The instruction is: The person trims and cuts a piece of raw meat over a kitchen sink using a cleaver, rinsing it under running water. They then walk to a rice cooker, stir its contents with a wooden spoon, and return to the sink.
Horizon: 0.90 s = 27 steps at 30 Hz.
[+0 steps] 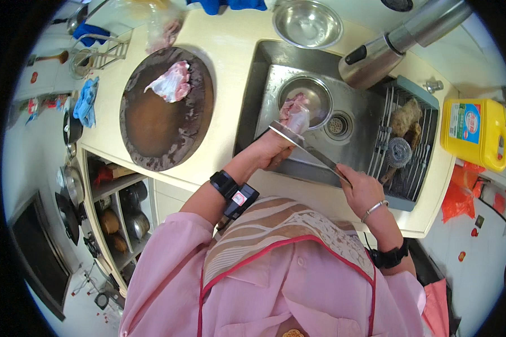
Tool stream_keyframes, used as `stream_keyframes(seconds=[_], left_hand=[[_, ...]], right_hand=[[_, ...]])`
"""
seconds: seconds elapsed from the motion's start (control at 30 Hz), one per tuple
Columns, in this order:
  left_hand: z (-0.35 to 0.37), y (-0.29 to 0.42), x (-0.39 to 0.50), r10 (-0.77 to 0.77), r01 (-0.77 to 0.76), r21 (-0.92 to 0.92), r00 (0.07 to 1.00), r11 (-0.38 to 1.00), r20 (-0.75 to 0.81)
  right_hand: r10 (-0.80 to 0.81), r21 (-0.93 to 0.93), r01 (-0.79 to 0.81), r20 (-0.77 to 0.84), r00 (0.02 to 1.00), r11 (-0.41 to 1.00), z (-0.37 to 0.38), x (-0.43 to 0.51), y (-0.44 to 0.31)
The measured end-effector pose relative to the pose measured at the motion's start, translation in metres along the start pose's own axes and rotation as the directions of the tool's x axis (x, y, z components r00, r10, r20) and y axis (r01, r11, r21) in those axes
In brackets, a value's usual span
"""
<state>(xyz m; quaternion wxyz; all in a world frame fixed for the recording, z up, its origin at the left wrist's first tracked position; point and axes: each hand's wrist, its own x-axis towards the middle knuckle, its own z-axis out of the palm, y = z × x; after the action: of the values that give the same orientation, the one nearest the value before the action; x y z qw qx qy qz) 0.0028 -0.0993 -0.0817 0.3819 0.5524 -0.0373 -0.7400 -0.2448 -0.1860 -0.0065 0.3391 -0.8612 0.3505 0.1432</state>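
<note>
Over the front of the sink, my left hand (276,149) grips a piece of raw meat (296,114). Its far end hangs above a steel bowl (325,99) standing in the sink. My right hand (362,190) holds a knife (320,156) by the handle end. The blade points up and left, lying across the near end of the meat close to my left fingers; whether it is cutting in cannot be told. Another piece of raw meat (171,82) rests on a round, dark-rimmed chopping board (166,147) to the left.
A large metal faucet (373,61) leans over the sink (259,80) from the back right. Beside it stands an empty steel bowl (308,23). On the right are a rack (417,168) with a steel scrubber (399,152) and a yellow jug (478,132). Bagged meat (166,33) lies behind the board.
</note>
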Motion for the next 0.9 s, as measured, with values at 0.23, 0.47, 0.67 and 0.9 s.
stream_keyframes(seconds=[0.23,0.47,0.67,0.9], left_hand=[[-0.003,-0.033,0.034,0.197,-0.215,-0.190,0.974,0.958,-0.111],[0.000,-0.020,0.088,0.381,-0.367,0.109,0.855,0.924,-0.353],[0.014,-0.045,0.060,0.582,-0.583,0.102,0.747,0.806,-0.321],[0.031,-0.041,0.004,0.413,-0.507,-0.189,0.827,0.841,-0.380]], right_hand=[[0.205,-0.107,-0.212,-0.070,0.976,0.971,0.001,0.023,0.003],[0.145,-0.121,-0.138,0.050,0.988,0.983,0.024,0.100,0.012],[0.188,-0.351,-0.131,0.135,0.973,0.927,0.046,0.154,-0.003],[0.075,-0.135,-0.047,0.210,0.975,0.990,0.077,0.149,0.010]])
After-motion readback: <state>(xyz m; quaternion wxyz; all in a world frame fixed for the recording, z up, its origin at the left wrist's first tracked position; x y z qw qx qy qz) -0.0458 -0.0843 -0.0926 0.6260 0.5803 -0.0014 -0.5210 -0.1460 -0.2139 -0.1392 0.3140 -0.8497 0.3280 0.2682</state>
